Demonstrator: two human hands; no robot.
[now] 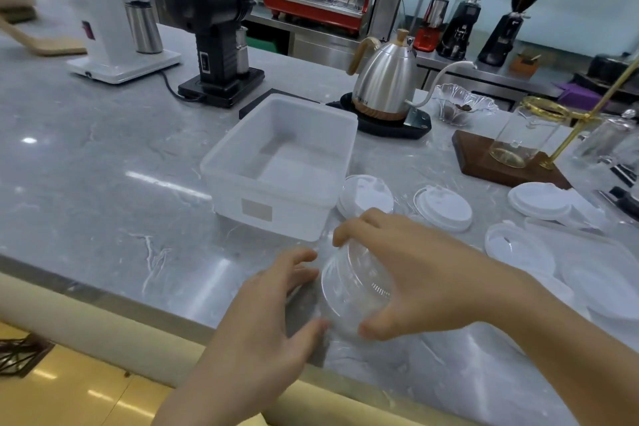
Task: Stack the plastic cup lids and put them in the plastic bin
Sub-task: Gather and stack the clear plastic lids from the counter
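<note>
your right hand (411,266) is curled over a clear domed lid (356,290) near the front edge of the worktop (103,156), fingers draped across its top and thumb low on the near side, so it has the lid gripped. whether that is a single lid or a few already nested is hard to tell, since the plastic is see-through. your left hand (273,315) is half open beside it, fingers spread and close against the lid's left rim, steadying rather than holding anything of its own.

the plastic bin (276,166) sits just beyond your hands, open-topped and with nothing visible inside. white flat lids lie scattered to the right: one (366,199) touching or nearly touching the bin's right corner, another (443,208) just beside that, one more (537,205) further right, and one (515,245) nearer you. more clear plastic pieces lie at the far right, too blurred to sort out.

this looks like the stacking step, early on, as the bin holds no lids and most lids are still loose. the next move probably calls for bringing the gripped lid down square onto a matching one, or gathering another under it, so the rims nest without tilting. the clear lid looks thin and flexible, so a light grip seems wise. domed and flat lids likely won't nest together; separate stacks seem best.
</note>
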